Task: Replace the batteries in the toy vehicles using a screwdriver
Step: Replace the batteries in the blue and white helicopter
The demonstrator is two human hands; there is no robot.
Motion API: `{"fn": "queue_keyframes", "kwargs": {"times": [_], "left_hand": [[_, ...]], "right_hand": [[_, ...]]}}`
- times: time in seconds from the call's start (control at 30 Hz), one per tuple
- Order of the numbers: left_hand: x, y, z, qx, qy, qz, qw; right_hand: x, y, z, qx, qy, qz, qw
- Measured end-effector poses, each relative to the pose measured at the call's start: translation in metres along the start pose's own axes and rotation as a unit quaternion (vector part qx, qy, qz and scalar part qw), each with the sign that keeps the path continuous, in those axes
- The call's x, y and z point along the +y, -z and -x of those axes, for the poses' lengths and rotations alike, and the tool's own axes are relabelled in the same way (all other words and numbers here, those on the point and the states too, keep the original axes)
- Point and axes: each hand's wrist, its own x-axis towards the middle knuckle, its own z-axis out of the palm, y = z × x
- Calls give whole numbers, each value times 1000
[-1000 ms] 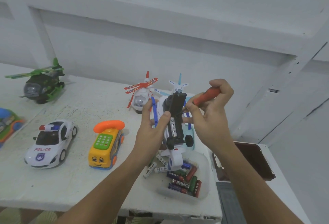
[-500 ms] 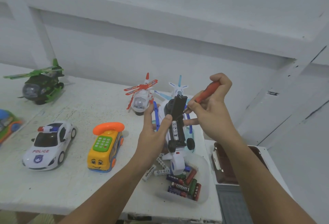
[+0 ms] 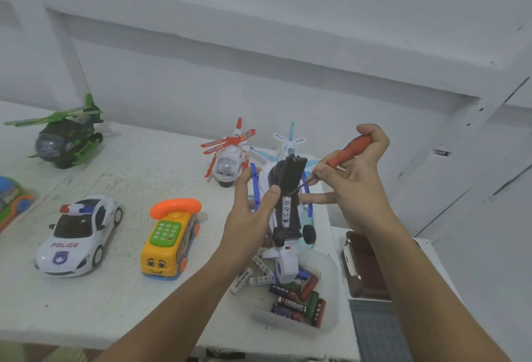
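Toy helicopter (image 3: 285, 266), white with blue skids, held belly-up above the table (image 3: 129, 304) by the left grip (image 3: 247, 217), whose thumb and fingers clasp its sides. Black battery cover (image 3: 290, 174) stands open just beyond the left thumb. One white battery (image 3: 286, 212) lies in the exposed bay. Right grip (image 3: 357, 186) is clenched round the orange handle of the screwdriver (image 3: 348, 151). Its shaft slants down-left, with the tip at the cover's lower edge beside the left thumb.

Beneath both grips is a clear tub (image 3: 331, 284) of loose batteries (image 3: 296, 302). Left of the left grip are a yellow telephone bus (image 3: 169, 240) and a police car (image 3: 80, 235), with a green helicopter (image 3: 66, 137) farther off. Beyond the grips stand a red-and-white helicopter (image 3: 230, 157) and a pale-blue helicopter (image 3: 289, 142). A brown case (image 3: 365, 266) lies under the right forearm.
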Motion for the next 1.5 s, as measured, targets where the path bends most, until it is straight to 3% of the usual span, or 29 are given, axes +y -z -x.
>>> {"fn": "queue_keyframes", "kwargs": {"times": [0.47, 0.63, 0.8, 0.93, 1.5], "left_hand": [[2, 7, 1, 1, -39, -4, 999], [-1, 7, 3, -8, -59, -26, 998], [-1, 7, 7, -16, -90, -53, 994], [1, 10, 8, -20, -98, -51, 994], [-5, 3, 12, -2, -124, -134, 983]], "right_hand": [[0, 20, 29, -65, -24, -8, 998], [4, 14, 25, 4, 64, 51, 997], [19, -6, 31, 4, 169, 149, 974], [29, -8, 35, -1, 199, 144, 969], [39, -2, 43, 10, 39, 77, 996]]}}
